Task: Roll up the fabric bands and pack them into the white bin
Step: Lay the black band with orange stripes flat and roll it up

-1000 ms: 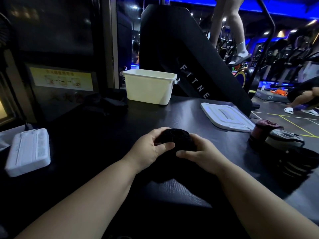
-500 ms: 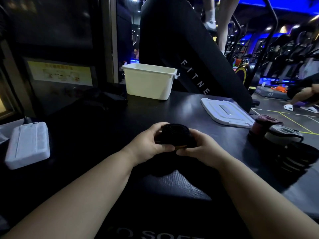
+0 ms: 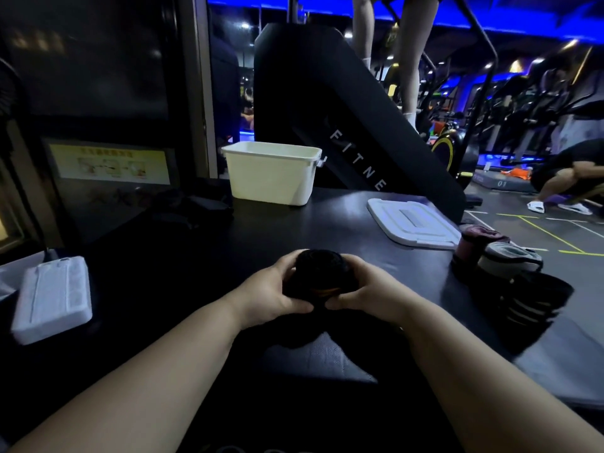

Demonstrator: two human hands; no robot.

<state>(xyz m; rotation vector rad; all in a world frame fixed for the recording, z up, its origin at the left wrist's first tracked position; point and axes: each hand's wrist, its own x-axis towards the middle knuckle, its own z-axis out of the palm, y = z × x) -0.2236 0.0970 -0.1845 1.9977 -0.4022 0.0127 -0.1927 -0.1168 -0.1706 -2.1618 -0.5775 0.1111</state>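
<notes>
At the far left a white ridged block [image 3: 52, 299] lies on the black table [image 3: 202, 256]; it is blurred, so what it is cannot be told. Behind it a yellow sign [image 3: 111, 165] hangs in shadow, its print unreadable. A dark heap [image 3: 192, 207] lies just left of the white bin [image 3: 273, 173], too dim to tell whether it is fabric. The bin stands upright at the table's far edge, well apart from the hands, and its near wall hides the inside.

In the middle, the left hand [image 3: 268, 295] and the right hand [image 3: 369, 292] hold a black fabric band [image 3: 322, 273] between them, already wound into a thick roll. Each hand's fingers curl round its own side, with the thumbs tucked under the near face. A thin orange line shows low on the roll. Whether a loose tail hangs below is lost against the black table.

To the right a white lid [image 3: 413, 223] lies flat near the table edge. Beyond it, rolled bands [image 3: 506, 259] sit bunched together: one pinkish, one grey and one dark with pale stripes, all smeared by blur. Behind the table, a black machine panel [image 3: 356, 158] reads "FITNE", with the rest of the word cut off.
</notes>
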